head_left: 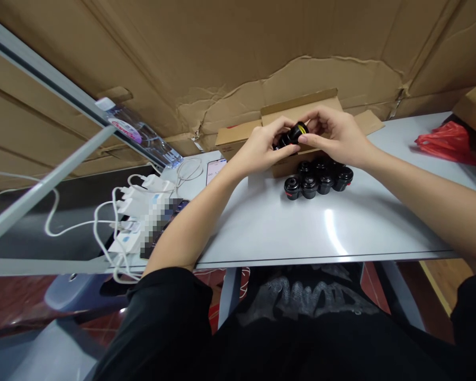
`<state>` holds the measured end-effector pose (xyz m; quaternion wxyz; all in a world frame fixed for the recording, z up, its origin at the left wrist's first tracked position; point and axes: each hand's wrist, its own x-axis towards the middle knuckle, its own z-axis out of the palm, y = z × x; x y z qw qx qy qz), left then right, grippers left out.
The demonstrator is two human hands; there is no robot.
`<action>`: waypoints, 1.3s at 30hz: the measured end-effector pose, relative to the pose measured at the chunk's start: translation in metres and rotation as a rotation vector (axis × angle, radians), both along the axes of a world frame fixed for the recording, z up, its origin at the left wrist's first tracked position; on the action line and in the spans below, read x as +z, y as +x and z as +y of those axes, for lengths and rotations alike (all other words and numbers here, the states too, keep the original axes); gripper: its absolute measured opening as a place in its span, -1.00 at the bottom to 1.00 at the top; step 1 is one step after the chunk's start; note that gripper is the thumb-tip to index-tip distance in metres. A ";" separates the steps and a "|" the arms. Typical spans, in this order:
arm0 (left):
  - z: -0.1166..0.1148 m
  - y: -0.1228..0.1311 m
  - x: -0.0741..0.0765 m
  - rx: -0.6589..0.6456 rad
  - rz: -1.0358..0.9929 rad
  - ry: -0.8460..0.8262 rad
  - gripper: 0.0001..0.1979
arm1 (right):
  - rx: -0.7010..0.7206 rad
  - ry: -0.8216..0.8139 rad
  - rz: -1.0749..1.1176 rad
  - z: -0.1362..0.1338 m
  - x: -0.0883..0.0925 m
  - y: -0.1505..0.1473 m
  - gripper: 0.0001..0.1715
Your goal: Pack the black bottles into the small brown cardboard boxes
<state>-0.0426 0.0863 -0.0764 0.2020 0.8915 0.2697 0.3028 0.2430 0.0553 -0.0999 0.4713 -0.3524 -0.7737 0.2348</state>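
Note:
Above the open cardboard box, my left hand (270, 144) is closed around a small black cylindrical part (296, 133) whose open end shows yellow inside. My right hand (333, 132) has its thumb and fingers closed on the yellow-lined end of the same part, from the right. Part of the piece is hidden behind my left fingers. Just below my hands, several black round parts (309, 186) stand close together on the grey table (269, 227); some show a bit of red at the side. The cardboard box (301, 110) lies behind with its flaps spread.
To the left are a white power strip (132, 225) with chargers and tangled cables, a phone (215, 169) and a plastic bottle (136, 132). A red plastic bag (446, 142) lies at the right. Large cardboard sheets (230, 53) stand along the back.

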 end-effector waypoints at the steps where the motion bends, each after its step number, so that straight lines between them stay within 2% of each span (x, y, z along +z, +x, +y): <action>1: 0.001 -0.001 0.001 -0.006 -0.012 -0.021 -0.57 | 0.003 0.003 -0.002 -0.001 0.001 0.000 -0.09; 6: 0.013 -0.004 -0.003 0.016 -0.076 -0.048 -0.45 | 0.056 -0.009 0.052 -0.003 0.007 -0.005 0.02; 11: 0.033 -0.007 -0.015 0.021 -0.161 0.013 -0.20 | -0.001 -0.021 0.053 0.006 0.003 0.003 0.01; 13: 0.044 -0.009 -0.023 -0.015 -0.237 0.020 -0.14 | -0.047 -0.005 0.014 0.010 0.001 0.010 -0.06; 17: 0.060 -0.014 -0.033 -0.049 -0.342 0.018 -0.24 | -0.140 0.034 -0.130 0.015 0.004 0.026 -0.37; 20: 0.059 -0.013 -0.036 -0.043 -0.323 0.000 -0.25 | -0.187 0.039 -0.228 0.017 0.010 0.037 -0.55; 23: 0.051 -0.009 -0.035 -0.019 -0.285 -0.020 -0.23 | -0.209 0.032 -0.345 0.020 0.013 0.046 -0.61; 28: 0.048 -0.011 -0.030 0.074 -0.222 -0.030 -0.12 | -0.213 0.004 -0.514 0.028 0.011 0.052 -0.56; 34: 0.053 -0.015 -0.028 0.021 -0.221 -0.066 -0.08 | -0.196 -0.034 -0.689 0.030 0.008 0.047 -0.46; 39: 0.056 -0.012 -0.033 0.018 -0.248 -0.096 -0.12 | -0.201 -0.038 -0.716 0.031 0.008 0.045 -0.50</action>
